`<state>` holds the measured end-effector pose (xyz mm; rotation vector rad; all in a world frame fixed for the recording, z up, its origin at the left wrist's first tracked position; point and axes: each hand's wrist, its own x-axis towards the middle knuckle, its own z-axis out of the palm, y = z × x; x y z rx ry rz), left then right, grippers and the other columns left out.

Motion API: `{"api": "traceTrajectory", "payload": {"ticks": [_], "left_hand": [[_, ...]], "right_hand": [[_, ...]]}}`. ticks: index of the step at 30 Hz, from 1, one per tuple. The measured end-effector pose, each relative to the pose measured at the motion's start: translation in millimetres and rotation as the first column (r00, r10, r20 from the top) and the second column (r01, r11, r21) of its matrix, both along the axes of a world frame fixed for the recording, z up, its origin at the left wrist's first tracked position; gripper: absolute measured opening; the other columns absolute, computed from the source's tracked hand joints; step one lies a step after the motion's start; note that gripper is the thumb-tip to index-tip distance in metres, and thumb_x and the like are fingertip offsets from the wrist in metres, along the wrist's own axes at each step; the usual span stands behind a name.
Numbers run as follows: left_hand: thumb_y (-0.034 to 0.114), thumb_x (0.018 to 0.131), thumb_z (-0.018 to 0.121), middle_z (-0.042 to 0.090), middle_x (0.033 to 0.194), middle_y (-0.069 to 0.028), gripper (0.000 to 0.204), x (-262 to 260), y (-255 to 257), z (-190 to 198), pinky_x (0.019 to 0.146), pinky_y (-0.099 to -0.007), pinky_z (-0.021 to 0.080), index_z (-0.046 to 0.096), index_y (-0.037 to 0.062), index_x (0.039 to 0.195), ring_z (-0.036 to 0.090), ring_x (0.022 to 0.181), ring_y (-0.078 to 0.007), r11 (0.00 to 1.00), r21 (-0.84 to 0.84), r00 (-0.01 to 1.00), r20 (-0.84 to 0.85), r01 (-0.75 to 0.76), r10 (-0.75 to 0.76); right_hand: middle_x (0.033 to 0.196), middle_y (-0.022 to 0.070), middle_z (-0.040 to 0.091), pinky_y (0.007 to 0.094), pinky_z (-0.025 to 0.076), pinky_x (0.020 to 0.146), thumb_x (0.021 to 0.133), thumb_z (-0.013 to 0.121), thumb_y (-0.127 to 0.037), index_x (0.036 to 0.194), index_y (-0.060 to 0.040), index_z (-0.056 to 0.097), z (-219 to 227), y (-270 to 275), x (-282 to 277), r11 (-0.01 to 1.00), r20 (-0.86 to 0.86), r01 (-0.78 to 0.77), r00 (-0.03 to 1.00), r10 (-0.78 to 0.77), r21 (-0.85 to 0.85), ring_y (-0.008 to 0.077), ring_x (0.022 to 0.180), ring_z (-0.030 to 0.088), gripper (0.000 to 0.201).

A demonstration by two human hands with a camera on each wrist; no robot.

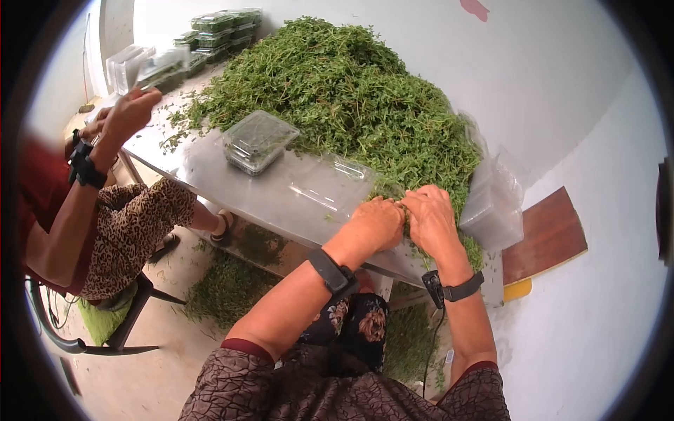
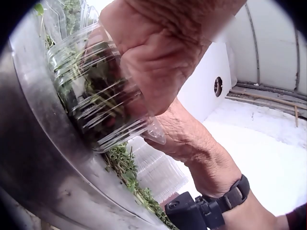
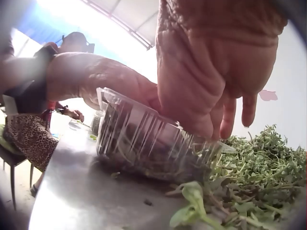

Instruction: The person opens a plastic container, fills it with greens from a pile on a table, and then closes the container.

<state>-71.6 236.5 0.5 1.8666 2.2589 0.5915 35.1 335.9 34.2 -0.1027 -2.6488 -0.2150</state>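
Note:
A clear plastic clamshell box [image 3: 148, 139] filled with leafy green sprigs sits on the metal table. My left hand [image 1: 379, 221] reaches into it, and its fingers show faintly through the plastic among the greens [image 2: 103, 96]. Their grip is hidden, so I cannot tell whether they pinch anything. My right hand [image 1: 432, 217] comes down over the box's right side, touching or nearly touching the left. In the right wrist view two of its fingers [image 3: 248, 112] hang fairly straight outside the box. The box's lid [image 1: 330, 186] is folded back on the table to the left.
A large heap of greens [image 1: 337, 91] stands behind the box. Left of it is a closed filled box [image 1: 260, 140]; more filled boxes [image 1: 225, 28] are stacked behind. Nested clear boxes [image 1: 491, 203] stand right. Another person's hand [image 1: 130, 116] works at the table's left end.

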Motion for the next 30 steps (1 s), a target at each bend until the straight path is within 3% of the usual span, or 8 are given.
{"api": "traceTrajectory", "payload": {"ticks": [8, 11, 14, 16, 20, 26, 28, 30], "left_hand": [[0.017, 0.084, 0.049, 0.064, 0.114, -0.0174, 0.027, 0, -2, -2, 0.105, -0.0393, 0.038, 0.067, 0.0044, 0.101, 0.058, 0.111, -0.0302, 0.996, 0.091, 0.994, 0.104, 0.010, -0.019], [0.016, 0.084, 0.050, 0.063, 0.115, -0.0190, 0.027, 1, -5, 8, 0.106, -0.0393, 0.037, 0.066, 0.0040, 0.101, 0.058, 0.111, -0.0311, 1.000, 0.013, 0.995, 0.099, 0.020, -0.021], [0.016, 0.084, 0.050, 0.064, 0.112, -0.0188, 0.026, 2, 0, -7, 0.102, -0.0400, 0.041, 0.066, 0.0038, 0.100, 0.060, 0.108, -0.0318, 0.991, 0.136, 1.000, -0.006, -0.003, 0.003], [0.016, 0.084, 0.051, 0.065, 0.110, -0.0187, 0.025, 4, -5, 3, 0.098, -0.0410, 0.044, 0.066, 0.0037, 0.100, 0.060, 0.107, -0.0323, 0.995, 0.096, 1.000, -0.001, -0.024, 0.024], [0.015, 0.085, 0.052, 0.066, 0.106, -0.0185, 0.023, 4, -5, 1, 0.087, -0.0432, 0.050, 0.064, 0.0036, 0.102, 0.061, 0.105, -0.0337, 0.989, 0.134, 0.992, 0.113, -0.064, 0.049], [0.015, 0.085, 0.054, 0.066, 0.105, -0.0186, 0.024, 3, -1, 0, 0.086, -0.0432, 0.050, 0.063, 0.0038, 0.104, 0.061, 0.103, -0.0344, 0.996, 0.071, 0.995, 0.089, -0.045, 0.039], [0.015, 0.085, 0.054, 0.066, 0.105, -0.0187, 0.023, 3, 1, -6, 0.086, -0.0430, 0.050, 0.064, 0.0037, 0.103, 0.061, 0.103, -0.0344, 0.993, 0.108, 0.995, 0.095, -0.050, 0.039], [0.015, 0.085, 0.054, 0.066, 0.105, -0.0188, 0.023, 3, 0, -6, 0.086, -0.0429, 0.050, 0.064, 0.0035, 0.102, 0.061, 0.104, -0.0344, 0.988, 0.144, 0.994, 0.102, -0.059, 0.045]], "right_hand": [[0.094, 0.0140, 0.069, 0.0392, 0.042, 0.087, 0.069, 0.062, 0.003, 0.090, -0.0041, 0.070, 3, -13, -3, 0.998, -0.003, -0.025, 1.000, 0.024, -0.061, 0.0266, 0.093, 0.058, 0.024], [0.085, 0.0144, 0.066, 0.0399, 0.044, 0.086, 0.073, 0.060, 0.003, 0.092, -0.0024, 0.069, 5, -4, -3, 0.978, 0.031, 0.033, 0.999, -0.027, -0.204, 0.0300, 0.089, 0.059, 0.021], [0.094, 0.0139, 0.068, 0.0403, 0.047, 0.080, 0.076, 0.060, 0.000, 0.097, -0.0043, 0.070, 22, 2, -16, 0.989, 0.192, 0.053, 0.981, -0.025, -0.141, 0.0304, 0.088, 0.060, 0.023], [0.103, 0.0118, 0.069, 0.0398, 0.049, 0.077, 0.077, 0.061, -0.002, 0.098, -0.0056, 0.070, 29, -3, -29, 0.978, -0.002, -0.141, 0.990, 0.143, -0.156, 0.0305, 0.088, 0.061, 0.024], [0.109, 0.0102, 0.069, 0.0385, 0.050, 0.078, 0.077, 0.061, -0.003, 0.096, -0.0053, 0.071, 25, -7, -49, 0.920, 0.019, -0.162, 0.983, 0.180, -0.356, 0.0300, 0.089, 0.062, 0.022], [0.097, 0.0099, 0.071, 0.0363, 0.051, 0.080, 0.077, 0.061, -0.005, 0.088, -0.0023, 0.070, 25, 8, -54, 0.946, 0.224, -0.077, 0.963, 0.152, -0.314, 0.0296, 0.087, 0.063, 0.015], [0.076, 0.0181, 0.064, 0.0393, 0.051, 0.065, 0.074, 0.058, -0.003, 0.081, -0.0025, 0.068, 23, 14, -54, 0.898, 0.151, -0.204, 0.948, 0.281, -0.390, 0.0360, 0.068, 0.061, 0.012], [0.084, 0.0160, 0.066, 0.0384, 0.051, 0.071, 0.076, 0.060, -0.006, 0.085, -0.0016, 0.068, 26, 16, -49, 0.890, 0.229, -0.121, 0.943, 0.241, -0.440, 0.0345, 0.073, 0.062, 0.013]]}}
